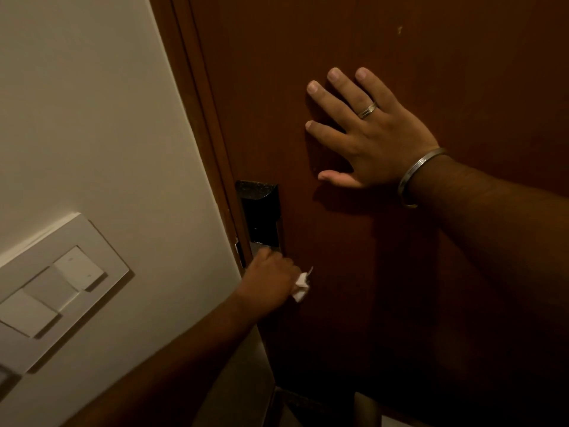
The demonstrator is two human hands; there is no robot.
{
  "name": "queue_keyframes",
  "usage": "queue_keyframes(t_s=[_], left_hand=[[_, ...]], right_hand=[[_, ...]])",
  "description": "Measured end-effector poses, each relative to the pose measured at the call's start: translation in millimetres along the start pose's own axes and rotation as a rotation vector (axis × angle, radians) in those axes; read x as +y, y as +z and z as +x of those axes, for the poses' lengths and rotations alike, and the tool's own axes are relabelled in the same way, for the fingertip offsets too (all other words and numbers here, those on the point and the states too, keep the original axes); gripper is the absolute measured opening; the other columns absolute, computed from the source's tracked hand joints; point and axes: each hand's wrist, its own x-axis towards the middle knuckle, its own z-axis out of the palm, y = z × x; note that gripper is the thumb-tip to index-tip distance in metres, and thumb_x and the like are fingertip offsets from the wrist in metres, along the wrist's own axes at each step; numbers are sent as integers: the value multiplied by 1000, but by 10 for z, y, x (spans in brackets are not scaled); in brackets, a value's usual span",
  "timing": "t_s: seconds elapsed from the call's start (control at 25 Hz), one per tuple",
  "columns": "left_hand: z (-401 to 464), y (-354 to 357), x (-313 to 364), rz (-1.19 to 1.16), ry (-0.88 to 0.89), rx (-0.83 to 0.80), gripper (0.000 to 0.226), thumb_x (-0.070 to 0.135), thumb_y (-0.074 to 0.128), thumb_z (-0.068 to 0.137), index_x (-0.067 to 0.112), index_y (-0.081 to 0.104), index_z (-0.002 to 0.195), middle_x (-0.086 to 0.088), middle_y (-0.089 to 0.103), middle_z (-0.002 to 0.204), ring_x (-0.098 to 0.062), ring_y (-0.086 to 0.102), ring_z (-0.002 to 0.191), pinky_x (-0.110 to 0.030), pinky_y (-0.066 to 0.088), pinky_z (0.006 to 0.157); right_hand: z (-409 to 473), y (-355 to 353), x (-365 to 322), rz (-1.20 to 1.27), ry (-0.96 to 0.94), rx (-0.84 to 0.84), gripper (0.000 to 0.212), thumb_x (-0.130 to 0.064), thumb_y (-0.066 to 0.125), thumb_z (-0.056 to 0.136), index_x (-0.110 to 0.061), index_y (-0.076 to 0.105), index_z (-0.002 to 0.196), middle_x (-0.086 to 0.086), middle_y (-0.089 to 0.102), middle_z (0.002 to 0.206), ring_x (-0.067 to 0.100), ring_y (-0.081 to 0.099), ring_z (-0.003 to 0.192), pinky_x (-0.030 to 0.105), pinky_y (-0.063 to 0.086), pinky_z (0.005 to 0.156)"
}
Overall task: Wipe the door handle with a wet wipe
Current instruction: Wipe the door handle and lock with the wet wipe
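Note:
A dark lock plate (260, 211) sits on the left edge of the brown wooden door (338, 41). My left hand (268, 277) is closed just below that plate, and it covers the door handle. A crumpled white wet wipe (301, 286) pokes out of the right side of this fist. My right hand (366, 132) lies flat on the door above and to the right of the lock, fingers spread, holding nothing. It wears a ring and a metal bangle at the wrist.
A cream wall (92, 103) fills the left side, with a white switch panel (52, 291) at the lower left. The dark door frame (197, 97) runs between wall and door. The floor area at the bottom is dim.

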Motion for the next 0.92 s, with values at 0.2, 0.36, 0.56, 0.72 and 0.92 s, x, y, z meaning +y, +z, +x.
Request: queue_keyframes(t_s=[0.2, 0.36, 0.56, 0.72, 0.92], left_hand=[[34, 49, 293, -179, -101, 20, 29, 31, 66, 84, 20, 58, 111, -3, 71, 92, -21, 64, 83, -40, 43, 82], [-311, 66, -239, -54, -25, 172, 36, 23, 79, 71, 26, 61, 103, -1, 70, 101, -23, 64, 92, -42, 47, 83], [263, -87, 469, -119, -108, 5, 21, 37, 59, 90, 18, 66, 86, 0, 69, 73, -17, 61, 65, -33, 42, 74], [12, 14, 127, -106, 89, -2, 39, 18, 63, 88, 12, 52, 125, -5, 72, 102, -21, 67, 88, -37, 50, 84], [-26, -109, -110, -110, 90, -66, 13, 29, 60, 89, 23, 66, 99, 0, 72, 97, -17, 65, 90, -35, 43, 85]], right_hand=[[0, -10, 10, 4, -5, 0, 81, -75, 26, 92, -15, 44, 144, 24, 24, 161, 47, 26, 147, 59, 19, 119], [-6, 12, -14, 4, -3, -2, 82, -76, 25, 92, -15, 43, 144, 25, 23, 162, 47, 25, 148, 59, 18, 119], [-5, -21, -5, 3, -4, -1, 82, -76, 25, 92, -16, 43, 144, 24, 25, 161, 46, 27, 147, 60, 20, 119], [8, -13, 2, 18, -7, 1, 81, -75, 26, 91, -16, 44, 144, 24, 25, 161, 46, 27, 147, 59, 19, 119], [0, -6, -1, 7, -5, 16, 81, -75, 26, 91, -16, 45, 143, 24, 27, 161, 46, 28, 147, 59, 20, 118]])
